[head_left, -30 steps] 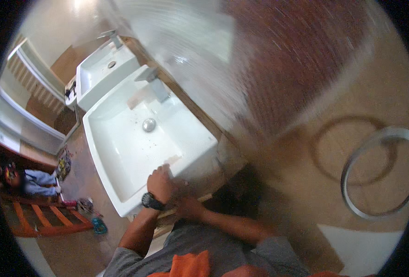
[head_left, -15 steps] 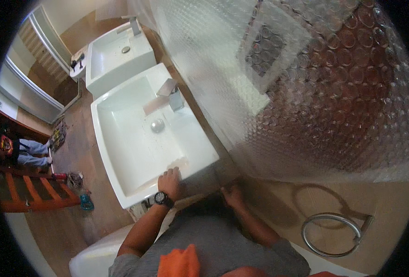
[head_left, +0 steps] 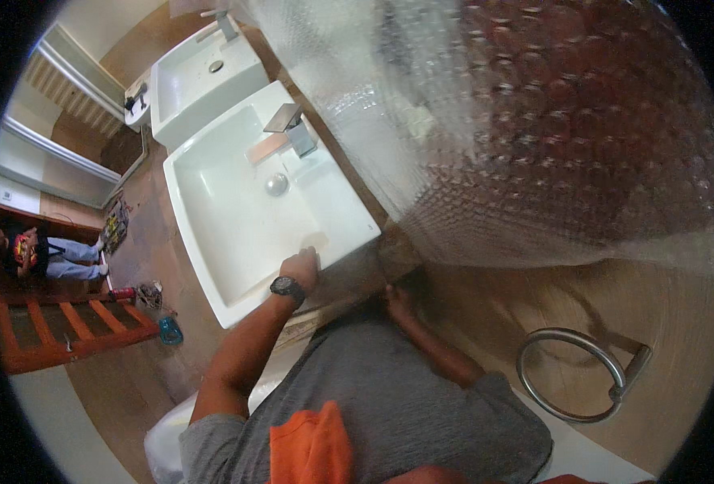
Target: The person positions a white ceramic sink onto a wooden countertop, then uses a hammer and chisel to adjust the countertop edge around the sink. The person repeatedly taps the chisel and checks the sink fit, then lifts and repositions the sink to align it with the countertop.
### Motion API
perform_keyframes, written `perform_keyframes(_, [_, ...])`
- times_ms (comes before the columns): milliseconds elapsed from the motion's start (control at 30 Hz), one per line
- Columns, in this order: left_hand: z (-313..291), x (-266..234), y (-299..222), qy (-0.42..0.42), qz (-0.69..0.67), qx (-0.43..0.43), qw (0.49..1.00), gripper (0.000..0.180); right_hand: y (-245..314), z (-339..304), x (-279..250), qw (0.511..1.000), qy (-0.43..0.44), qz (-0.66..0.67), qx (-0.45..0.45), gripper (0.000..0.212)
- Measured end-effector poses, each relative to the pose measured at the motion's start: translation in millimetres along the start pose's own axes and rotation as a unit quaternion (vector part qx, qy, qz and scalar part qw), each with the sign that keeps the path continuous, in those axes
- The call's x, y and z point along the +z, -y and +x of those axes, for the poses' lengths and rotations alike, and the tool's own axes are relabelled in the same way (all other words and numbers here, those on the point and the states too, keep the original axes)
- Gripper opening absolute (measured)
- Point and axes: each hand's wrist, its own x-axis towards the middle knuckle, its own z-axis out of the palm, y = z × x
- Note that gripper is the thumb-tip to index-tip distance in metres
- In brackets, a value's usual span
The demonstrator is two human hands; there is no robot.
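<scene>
A white rectangular washbasin (head_left: 236, 234) with a metal drain cap (head_left: 276, 185) and a square chrome tap (head_left: 300, 139) fills the middle. Over its near rim lies my left hand (head_left: 300, 270), a dark watch on the wrist, its fingers curled onto the edge. My right hand (head_left: 397, 305) reaches low beside the basin's near right corner, close to the wall. Shadow hides most of its fingers, and whether they hold anything does not show.
A second white washbasin (head_left: 212, 81) stands beyond. Bubble wrap (head_left: 534, 145) covers the wall at right, above a round metal towel ring (head_left: 570, 375). At left are an orange-brown slatted wooden piece (head_left: 74, 331), a turquoise object (head_left: 170, 330) and another person (head_left: 62, 256).
The view has shifted, so the basin sits higher in it. My left fingers, flatter on the rim before, now look more curled. The right hand stays low by the corner.
</scene>
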Motion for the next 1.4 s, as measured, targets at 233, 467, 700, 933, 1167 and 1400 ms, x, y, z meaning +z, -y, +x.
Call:
perform_keyframes(233, [2.5, -30.9, -6.9, 0.069, 0.038, 0.063, 0.995, 0.040, 42.8, -10.8, -21.2, 0.995, 0.026, -0.039, 0.083, 0.063])
perform_keyframes(467, [7.6, -36.5, 0.0, 0.100, 0.037, 0.079, 0.991, 0.041, 72.4, -4.4, -37.1, 0.996, 0.056, -0.055, 0.047, 0.056])
perform_keyframes(700, [6.7, -54.4, -6.7, 0.126, 0.047, 0.091, 0.987, 0.039, 65.7, 7.2, -34.7, 0.978, 0.056, -0.011, 0.201, 0.067])
perform_keyframes(933, [8.7, -46.2, 5.0, 0.102, 0.045, 0.110, 0.988, 0.046, 107.9, 0.7, -61.1, 0.956, 0.172, 0.064, 0.230, 0.064])
perform_keyframes(1167, [9.1, -47.6, 6.0, 0.108, 0.033, 0.112, 0.987, 0.045, 52.4, -2.7, -44.4, 0.989, 0.112, -0.093, 0.010, 0.061])
perform_keyframes(1400, [10.9, -45.2, 10.4, 0.102, 0.032, 0.127, 0.986, 0.049, 4.1, -25.9, -45.2, 0.994, 0.086, -0.038, 0.047, 0.063])
